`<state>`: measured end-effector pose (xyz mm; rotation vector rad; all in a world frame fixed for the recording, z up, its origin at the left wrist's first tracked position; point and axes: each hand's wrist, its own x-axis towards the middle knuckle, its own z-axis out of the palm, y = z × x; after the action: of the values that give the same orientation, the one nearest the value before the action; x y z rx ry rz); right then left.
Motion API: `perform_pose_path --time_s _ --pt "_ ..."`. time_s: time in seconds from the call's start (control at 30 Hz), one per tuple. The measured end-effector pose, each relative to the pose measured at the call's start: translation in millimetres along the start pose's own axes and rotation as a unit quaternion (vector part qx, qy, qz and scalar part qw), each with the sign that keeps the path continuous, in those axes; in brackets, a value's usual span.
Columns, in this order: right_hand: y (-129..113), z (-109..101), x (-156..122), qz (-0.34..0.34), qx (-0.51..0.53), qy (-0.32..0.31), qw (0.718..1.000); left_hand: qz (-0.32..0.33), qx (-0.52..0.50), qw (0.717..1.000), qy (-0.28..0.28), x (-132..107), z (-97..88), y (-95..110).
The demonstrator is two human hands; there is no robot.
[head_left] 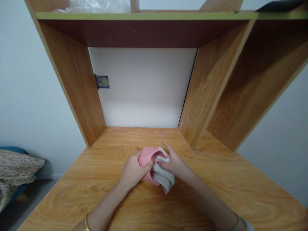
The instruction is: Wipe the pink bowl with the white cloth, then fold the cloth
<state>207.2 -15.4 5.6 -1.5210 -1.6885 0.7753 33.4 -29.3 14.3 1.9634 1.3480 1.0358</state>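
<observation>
Over the wooden desk, my left hand [134, 168] grips a pink hollow container [147, 155], with the thumb at its rim. Its opening faces toward the right; its exact kind is hard to make out. My right hand [174, 162] is closed on a folded light grey cloth [165, 176], one finger stretched out above it. Part of the cloth is pressed at the container's opening, and the rest hangs down on its right side. The fingertips of both hands are partly hidden behind the pink container and the cloth.
A wooden desk top [101, 179] spreads under both hands. Upright wooden panels [72, 73] and a low shelf with a green edge [144, 16] frame the back. An uncovered wall socket box [103, 82] sits at back left. A woven throw [19, 166] lies at far left.
</observation>
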Motion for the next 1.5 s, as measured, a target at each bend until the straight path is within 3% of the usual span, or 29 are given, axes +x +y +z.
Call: perform_pose_path --time_s 0.3,0.47,0.63,0.83,0.97,1.13,1.3,1.5 --pt "4.6 1.8 -1.5 -0.057 0.031 0.003 0.998 0.021 -0.050 0.998 -0.018 0.9 -1.4 -2.4" --pt "12.3 3.4 2.6 -0.036 0.073 0.065 0.995 0.011 -0.171 0.985 0.001 4.9 2.3 -6.6" --pt "13.3 7.3 7.3 -0.020 0.163 0.156 0.974 -0.010 -0.262 0.965 -0.009 2.6 10.6 -4.8" --pt "3.6 13.1 4.9 -0.004 0.241 0.115 0.964 -0.002 -0.265 0.964 0.016 -4.7 21.2 1.3" --pt "1.4 14.8 4.5 0.006 0.225 0.081 0.971 -0.019 -0.238 0.971 0.032 -2.7 19.9 -3.4" --pt "4.6 7.8 5.9 0.016 0.096 0.097 0.991 -0.009 -0.133 0.990 0.047 1.3 9.5 -7.7" --pt "-0.6 -2.0 2.8 0.017 -0.016 0.080 0.997 -0.033 -0.011 0.999 0.040 -0.3 0.3 -2.7" --pt "-5.0 -4.1 -1.8 -0.010 -0.074 0.031 0.997 -0.029 0.070 0.997 0.031 -2.7 -3.7 3.6"
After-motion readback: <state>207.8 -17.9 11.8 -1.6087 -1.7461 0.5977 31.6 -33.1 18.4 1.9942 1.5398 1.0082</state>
